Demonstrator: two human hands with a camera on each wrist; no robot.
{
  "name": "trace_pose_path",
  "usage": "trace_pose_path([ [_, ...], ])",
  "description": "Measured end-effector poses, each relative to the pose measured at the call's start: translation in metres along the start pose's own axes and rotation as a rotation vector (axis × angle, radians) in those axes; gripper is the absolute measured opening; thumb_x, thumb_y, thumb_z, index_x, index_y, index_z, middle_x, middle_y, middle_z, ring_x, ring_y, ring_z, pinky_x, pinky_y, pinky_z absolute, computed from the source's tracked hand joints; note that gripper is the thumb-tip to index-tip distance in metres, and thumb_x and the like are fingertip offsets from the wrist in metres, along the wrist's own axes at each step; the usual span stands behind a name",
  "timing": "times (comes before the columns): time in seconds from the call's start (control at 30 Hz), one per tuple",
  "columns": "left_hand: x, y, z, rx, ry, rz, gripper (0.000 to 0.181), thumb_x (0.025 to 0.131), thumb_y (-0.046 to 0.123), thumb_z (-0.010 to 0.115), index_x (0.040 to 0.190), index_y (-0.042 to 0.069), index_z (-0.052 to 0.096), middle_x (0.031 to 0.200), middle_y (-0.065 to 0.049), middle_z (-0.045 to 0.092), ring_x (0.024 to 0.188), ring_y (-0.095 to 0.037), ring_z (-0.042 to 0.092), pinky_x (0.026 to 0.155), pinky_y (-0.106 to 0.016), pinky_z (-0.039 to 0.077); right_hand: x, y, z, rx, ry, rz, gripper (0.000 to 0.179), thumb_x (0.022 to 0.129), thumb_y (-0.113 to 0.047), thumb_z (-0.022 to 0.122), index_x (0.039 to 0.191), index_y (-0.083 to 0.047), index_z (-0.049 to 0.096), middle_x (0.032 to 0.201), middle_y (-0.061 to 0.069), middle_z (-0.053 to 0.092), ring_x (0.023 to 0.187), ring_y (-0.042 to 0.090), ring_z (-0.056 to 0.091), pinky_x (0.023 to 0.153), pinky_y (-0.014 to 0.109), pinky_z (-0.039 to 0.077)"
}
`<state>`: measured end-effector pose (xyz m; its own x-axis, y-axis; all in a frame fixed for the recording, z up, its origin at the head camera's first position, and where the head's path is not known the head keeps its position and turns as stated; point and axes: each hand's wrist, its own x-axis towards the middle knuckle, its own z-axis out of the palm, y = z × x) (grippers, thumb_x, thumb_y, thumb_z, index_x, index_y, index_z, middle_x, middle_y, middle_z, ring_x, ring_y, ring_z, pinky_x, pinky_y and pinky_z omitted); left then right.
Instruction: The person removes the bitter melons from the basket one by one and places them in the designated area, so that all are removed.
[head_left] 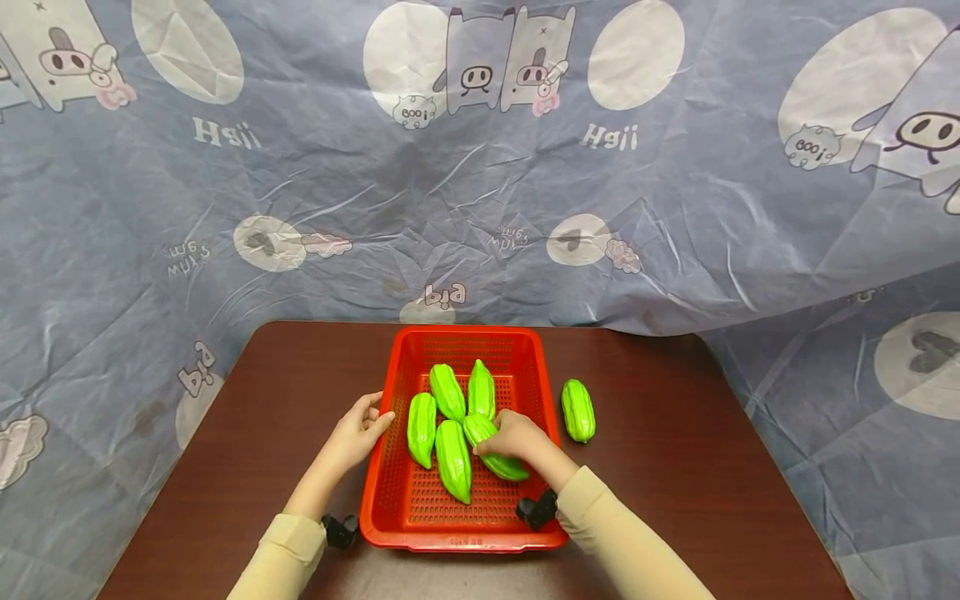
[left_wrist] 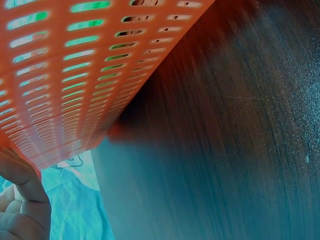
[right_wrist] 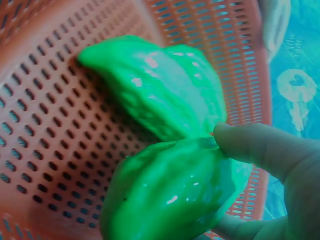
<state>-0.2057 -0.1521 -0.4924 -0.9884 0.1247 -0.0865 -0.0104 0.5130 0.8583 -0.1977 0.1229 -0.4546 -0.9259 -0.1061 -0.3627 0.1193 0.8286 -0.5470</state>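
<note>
A red plastic basket with slotted walls stands on the table, with several glossy green, ridged bitter melons inside. My left hand grips the basket's left rim, its thumb on the edge. In the left wrist view, curled fingers show beside the slotted wall. Inside the basket, on its right side, my right hand pinches one bitter melon between thumb and fingers. The right wrist view shows this held melon close against another bitter melon; part of the hand's grip is hidden behind it.
One more bitter melon lies on the dark brown table, just right of the basket. A grey-blue printed cloth hangs behind the table and along its sides.
</note>
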Motion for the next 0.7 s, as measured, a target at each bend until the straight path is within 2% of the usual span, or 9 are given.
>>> trace_pose_path([
  [0.17, -0.001, 0.001, 0.000, -0.001, 0.006, 0.001, 0.052, 0.100, 0.018, 0.058, 0.144, -0.005, 0.040, 0.095, -0.013, 0.062, 0.077, -0.014, 0.059, 0.067, -0.028, 0.049, -0.004, -0.006, -0.011, 0.017, 0.028, -0.024, 0.048, 0.074, -0.031, 0.082, 0.106, -0.002, 0.059, 0.101, 0.009, 0.065, 0.090, 0.023, 0.059, 0.077, 0.036, 0.048],
  [0.3, 0.000, 0.001, 0.001, 0.005, 0.014, -0.004, 0.051, 0.100, 0.018, 0.058, 0.143, -0.005, 0.041, 0.095, -0.013, 0.063, 0.077, -0.014, 0.060, 0.067, -0.028, 0.049, -0.007, -0.009, -0.018, 0.062, 0.055, -0.044, 0.059, 0.076, -0.033, 0.081, 0.120, -0.001, 0.059, 0.114, 0.013, 0.066, 0.104, 0.027, 0.062, 0.087, 0.042, 0.050],
  [0.7, -0.002, 0.000, 0.003, 0.002, 0.038, 0.001, 0.051, 0.099, 0.018, 0.060, 0.140, -0.006, 0.043, 0.095, -0.013, 0.064, 0.076, -0.014, 0.061, 0.068, -0.027, 0.050, -0.015, -0.006, -0.032, 0.268, 0.147, -0.077, 0.064, 0.078, -0.037, 0.080, 0.130, -0.006, 0.057, 0.122, 0.017, 0.062, 0.110, 0.031, 0.060, 0.087, 0.045, 0.051],
])
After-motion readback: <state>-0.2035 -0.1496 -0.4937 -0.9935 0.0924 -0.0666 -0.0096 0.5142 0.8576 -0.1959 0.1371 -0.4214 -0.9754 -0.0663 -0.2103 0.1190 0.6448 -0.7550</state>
